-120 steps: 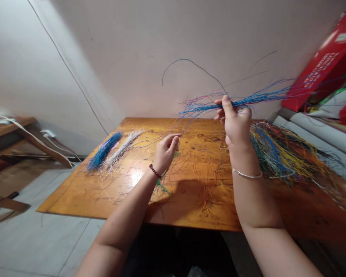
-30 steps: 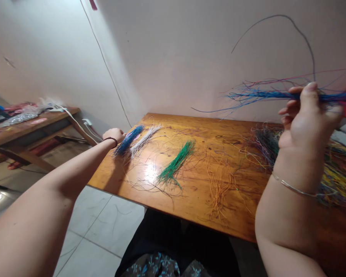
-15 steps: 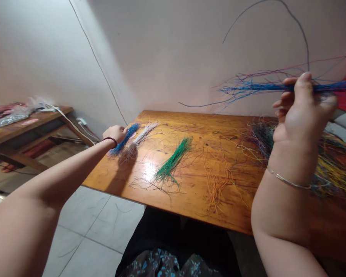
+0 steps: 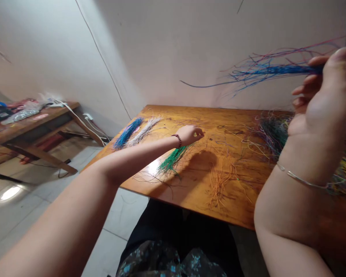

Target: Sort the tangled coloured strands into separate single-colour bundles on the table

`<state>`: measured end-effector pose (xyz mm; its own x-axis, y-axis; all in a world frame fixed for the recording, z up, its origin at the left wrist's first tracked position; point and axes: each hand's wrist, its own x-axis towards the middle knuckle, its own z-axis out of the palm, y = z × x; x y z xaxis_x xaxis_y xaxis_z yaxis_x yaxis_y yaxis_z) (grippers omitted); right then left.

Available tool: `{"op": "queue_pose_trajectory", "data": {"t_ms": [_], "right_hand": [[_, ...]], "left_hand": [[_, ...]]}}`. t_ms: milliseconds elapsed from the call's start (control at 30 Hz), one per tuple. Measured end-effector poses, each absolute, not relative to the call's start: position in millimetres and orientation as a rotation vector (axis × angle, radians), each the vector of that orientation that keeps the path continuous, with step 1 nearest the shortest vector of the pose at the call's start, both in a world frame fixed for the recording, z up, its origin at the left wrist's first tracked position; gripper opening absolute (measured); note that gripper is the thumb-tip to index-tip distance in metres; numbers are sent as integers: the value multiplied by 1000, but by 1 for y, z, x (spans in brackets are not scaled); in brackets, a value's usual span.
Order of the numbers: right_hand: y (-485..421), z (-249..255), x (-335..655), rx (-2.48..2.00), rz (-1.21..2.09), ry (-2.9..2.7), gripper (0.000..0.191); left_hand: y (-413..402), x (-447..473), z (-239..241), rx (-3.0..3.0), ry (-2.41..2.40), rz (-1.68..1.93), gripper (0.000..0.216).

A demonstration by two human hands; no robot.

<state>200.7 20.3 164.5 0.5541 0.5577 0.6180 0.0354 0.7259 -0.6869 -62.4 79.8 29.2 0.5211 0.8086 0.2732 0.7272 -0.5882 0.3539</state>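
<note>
My right hand (image 4: 320, 90) is raised at the upper right, its fingers and thumb closed around a bundle of thin blue wires (image 4: 288, 70). A few reddish and dark strands stick out of that bundle, and its right end leaves the view. My left hand (image 4: 191, 134) hovers over the middle of the table, just past a green wire bundle (image 4: 173, 159). Its fingers curl toward the thumb in a loop, with nothing visible inside. Farther left lie a blue wire bundle (image 4: 128, 132) and a white one (image 4: 145, 130). Loose orange wires (image 4: 220, 184) are spread nearer to me.
Everything lies on a varnished wooden table (image 4: 196, 192) against a wall. A tangled multicoloured wire heap (image 4: 272, 132) is on the right, partly behind my right arm. At left stands another table (image 4: 66, 109) bearing plastic bags and a white cable.
My left hand has left the blue bundle on the table and moved right, past the green bundle. My right hand, still holding blue wires, appears higher and farther right as the view shifts.
</note>
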Motion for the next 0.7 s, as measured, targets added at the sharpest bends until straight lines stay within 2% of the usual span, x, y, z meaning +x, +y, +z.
{"op": "queue_pose_trajectory", "data": {"t_ms": [167, 433, 700], "right_hand": [[14, 170, 197, -727, 381, -937, 38], [6, 175, 201, -744, 468, -910, 32], [6, 174, 209, -960, 401, -945, 32]], "left_hand": [[77, -15, 25, 2294, 1285, 774, 12], [9, -38, 34, 2211, 1159, 830, 51], [-25, -78, 65, 2256, 1057, 585, 61]]}}
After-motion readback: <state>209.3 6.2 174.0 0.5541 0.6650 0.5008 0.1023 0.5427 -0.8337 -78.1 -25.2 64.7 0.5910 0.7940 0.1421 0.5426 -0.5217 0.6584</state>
